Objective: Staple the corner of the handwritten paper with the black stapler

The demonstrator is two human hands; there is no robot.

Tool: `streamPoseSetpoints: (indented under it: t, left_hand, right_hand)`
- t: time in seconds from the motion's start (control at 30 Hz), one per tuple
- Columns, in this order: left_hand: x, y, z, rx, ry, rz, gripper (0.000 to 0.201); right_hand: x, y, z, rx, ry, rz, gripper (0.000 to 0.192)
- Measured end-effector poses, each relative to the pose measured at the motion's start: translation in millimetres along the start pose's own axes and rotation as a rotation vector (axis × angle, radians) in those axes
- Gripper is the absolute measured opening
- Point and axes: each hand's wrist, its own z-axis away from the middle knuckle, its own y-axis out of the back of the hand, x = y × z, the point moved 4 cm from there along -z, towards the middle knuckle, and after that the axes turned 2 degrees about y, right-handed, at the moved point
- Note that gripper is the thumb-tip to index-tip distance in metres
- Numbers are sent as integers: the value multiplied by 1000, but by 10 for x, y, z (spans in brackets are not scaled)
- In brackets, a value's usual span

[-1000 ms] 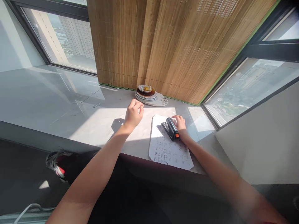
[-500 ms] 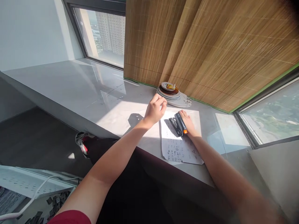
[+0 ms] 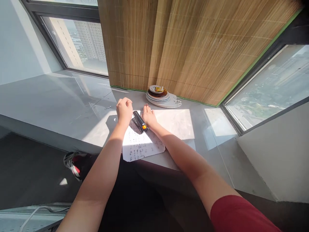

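Observation:
A black stapler (image 3: 140, 121) with an orange end lies on a sheet of paper (image 3: 141, 145) covered in writing, on the grey window ledge (image 3: 72, 106). My right hand (image 3: 149, 116) rests against the stapler's right side, fingers flat on the paper. My left hand (image 3: 124, 110) is curled loosely just left of the stapler, at the paper's top left corner; I cannot tell whether it holds the paper's edge. The paper's near edge hangs slightly over the ledge front.
A stack of plates (image 3: 162, 96) with a small dish on top stands behind the hands against a bamboo blind (image 3: 183, 45). Windows flank the blind left and right. A shoe (image 3: 71, 162) shows on the dark floor below the ledge.
My left hand has come in beside the stapler, close to my right hand. The camera view has swung, so paper and stapler now sit nearer the middle.

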Motion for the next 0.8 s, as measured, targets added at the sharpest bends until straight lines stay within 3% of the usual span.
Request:
streamPoseSetpoints:
  t: [0.3,0.5,0.67,0.8]
  left_hand:
    - [27,-342,272,-498,-71,-110,21]
    - [239,-564,562,-724,-218,-23,35]
    - [267,-632,721,-700,-279,-77,32]
    - [190,-621,720,-636,-391,-59,35]
  right_hand:
    - [959,297,674,56,-221,7,65]
    - [1009,501,759,197,-266,-121,58]
    - [964,844,983,318,-144,-356,39]
    - [878,806,1262,160,5,-462,43]
